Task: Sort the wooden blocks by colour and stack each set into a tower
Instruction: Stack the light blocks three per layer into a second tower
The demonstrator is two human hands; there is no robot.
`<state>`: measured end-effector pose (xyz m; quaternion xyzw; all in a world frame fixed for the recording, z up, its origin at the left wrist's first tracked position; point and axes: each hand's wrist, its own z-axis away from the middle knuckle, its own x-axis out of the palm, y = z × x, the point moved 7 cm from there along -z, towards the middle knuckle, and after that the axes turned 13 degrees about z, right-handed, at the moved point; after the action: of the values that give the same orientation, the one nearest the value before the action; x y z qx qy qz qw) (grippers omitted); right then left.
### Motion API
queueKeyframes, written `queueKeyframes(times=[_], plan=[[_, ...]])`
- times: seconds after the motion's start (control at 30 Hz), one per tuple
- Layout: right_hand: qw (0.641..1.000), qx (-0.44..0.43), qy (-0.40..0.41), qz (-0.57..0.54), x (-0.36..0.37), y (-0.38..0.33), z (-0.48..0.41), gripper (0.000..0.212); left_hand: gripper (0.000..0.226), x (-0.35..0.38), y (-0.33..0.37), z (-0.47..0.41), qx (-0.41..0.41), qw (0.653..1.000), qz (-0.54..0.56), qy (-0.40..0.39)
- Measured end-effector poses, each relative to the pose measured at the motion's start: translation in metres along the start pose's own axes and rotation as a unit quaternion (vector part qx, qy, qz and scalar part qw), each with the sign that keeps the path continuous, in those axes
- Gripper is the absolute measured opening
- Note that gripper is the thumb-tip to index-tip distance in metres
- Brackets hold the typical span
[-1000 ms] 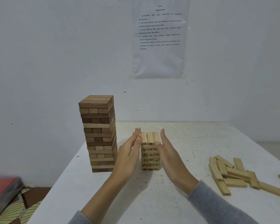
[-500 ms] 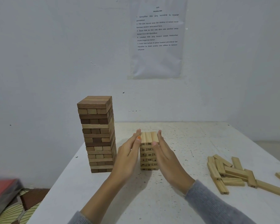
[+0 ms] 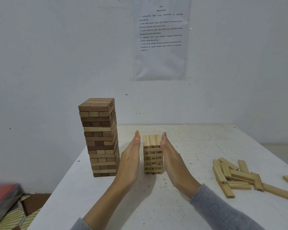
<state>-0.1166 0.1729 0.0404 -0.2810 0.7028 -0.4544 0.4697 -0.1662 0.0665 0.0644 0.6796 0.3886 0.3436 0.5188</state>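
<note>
**Pale tower: squaring check and next pick**

Head view. The pale tower (image 3: pixel 153 156) of numbered blocks stands upright at the centre of the table (image 3: pixel 198 140), at 12 o'clock from your wrists. Your left hand (image 3: pixel 130 161) is flat, fingers straight and together, and holds nothing. It stands on edge just beside the tower's left face, with a narrow gap showing. Your right hand (image 3: pixel 173 161) is equally flat and empty. Its fingers overlap the tower's right front corner and appear to touch it, but contact cannot be confirmed.

The dark tower (image 3: pixel 100 138) stands at 9 o'clock from the pale tower. It is taller, apart from it, and looks complete. Keep the back of your left hand away from it.

The loose pale blocks (image 3: pixel 236 176) lie flat in a heap at 3 to 4 o'clock from the pale tower, well apart from it. Most have their long axes running roughly 11 to 5 o'clock. Your right hand is the nearer one, so it is likely the hand for the next pick. Expect to turn each block crosswise to the top layer, whose blocks run 12 to 6 o'clock.

A printed sheet (image 3: pixel 160 39) hangs on the wall at 12 o'clock.
</note>
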Motion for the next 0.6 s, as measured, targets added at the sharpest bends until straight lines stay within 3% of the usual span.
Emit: queueKeyframes(times=[0.13, 0.27, 0.43, 0.6], plan=[[1.0, 0.012, -0.019, -0.021, 0.0, -0.001, 0.002, 0.048, 0.025, 0.019, 0.008, 0.015, -0.043, 0.996, 0.073, -0.033], [0.999, 0.016, -0.02, -0.024, -0.003, -0.01, 0.008, 0.024, 0.03, 0.032, 0.009, 0.023, -0.048, 0.993, 0.093, -0.062], [0.999, 0.02, -0.03, -0.03, 0.004, 0.0, 0.004, 0.065, 0.022, 0.033, 0.01, 0.022, -0.059, 0.989, 0.122, -0.056], [0.999, 0.023, -0.031, -0.03, 0.008, 0.006, 0.001, 0.08, 0.026, 0.032, 0.011, 0.022, -0.059, 0.988, 0.129, -0.06]])
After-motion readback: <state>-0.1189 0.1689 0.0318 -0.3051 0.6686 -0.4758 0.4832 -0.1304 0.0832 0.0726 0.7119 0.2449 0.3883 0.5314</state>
